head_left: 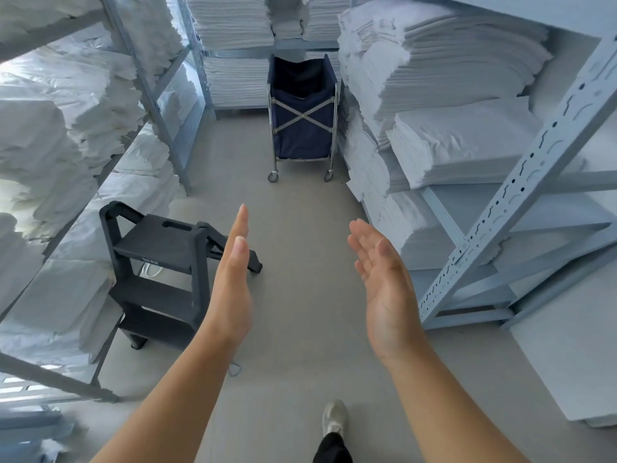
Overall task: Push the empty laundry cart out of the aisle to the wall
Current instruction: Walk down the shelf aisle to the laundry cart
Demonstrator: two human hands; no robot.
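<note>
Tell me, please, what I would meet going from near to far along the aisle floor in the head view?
First the person's shoe → step stool → laundry cart → back shelf of folded linens.

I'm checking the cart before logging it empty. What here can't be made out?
Head view: floor of the laundry cart, hidden by its dark front panel.
Its rear casters, hidden behind the bag.
Label on the step stool, too small to read.
Wall beyond the cart, hidden by stacked linens.
</note>
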